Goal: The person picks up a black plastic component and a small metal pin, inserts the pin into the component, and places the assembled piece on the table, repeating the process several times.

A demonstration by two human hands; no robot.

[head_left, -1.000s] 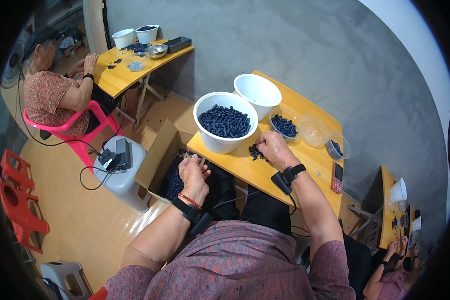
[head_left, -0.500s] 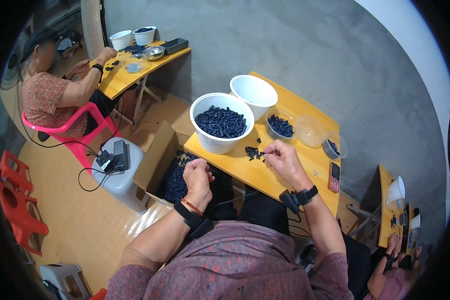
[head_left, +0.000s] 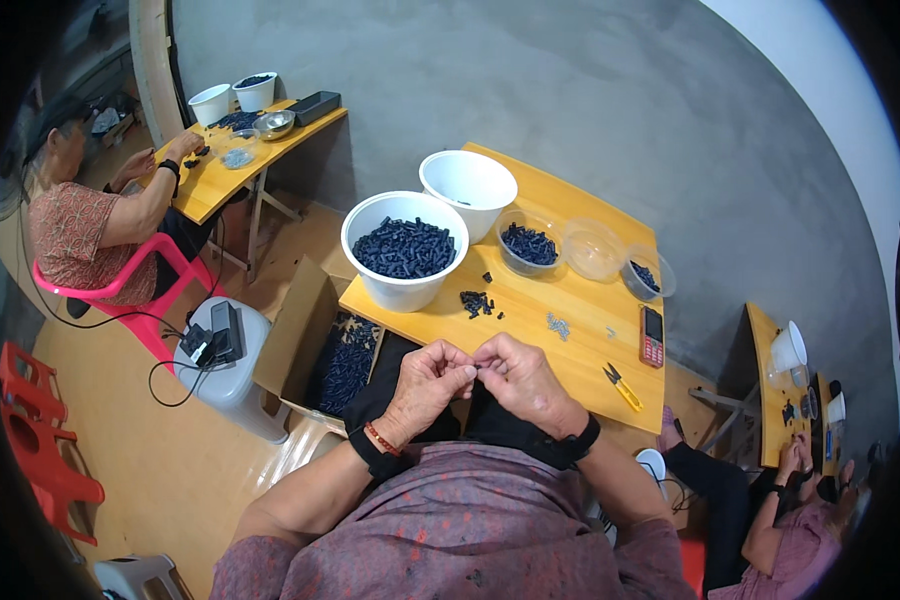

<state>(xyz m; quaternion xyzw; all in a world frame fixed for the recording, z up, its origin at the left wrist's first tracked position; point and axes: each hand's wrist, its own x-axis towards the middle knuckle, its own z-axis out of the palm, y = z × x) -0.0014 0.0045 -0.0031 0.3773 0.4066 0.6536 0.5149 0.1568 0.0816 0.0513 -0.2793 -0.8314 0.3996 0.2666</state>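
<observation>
My left hand (head_left: 425, 391) and my right hand (head_left: 530, 384) meet at the fingertips over the near edge of the yellow table (head_left: 530, 345). Both are closed in a pinch; whatever lies between them is too small and covered to name. Just beyond them lies a small heap of short black tubular pieces (head_left: 477, 304). Behind that heap stands a white tub (head_left: 402, 294) full of the same pieces. To the right of the heap sit some small silvery bits (head_left: 558, 326). Yellow-handled snips (head_left: 623, 388) lie to the right of my right hand.
A second white tub (head_left: 468, 176), several clear plastic bowls (head_left: 592, 250) and a red keypad phone (head_left: 652, 340) are on the table. A cardboard box (head_left: 295, 330) of black pieces stands below left, beside a grey stool (head_left: 232, 375). Other people work at tables far left and right.
My right hand has come from the black heap back toward me, and my left hand has moved right to meet it. The view has shifted, and the snips now show.
</observation>
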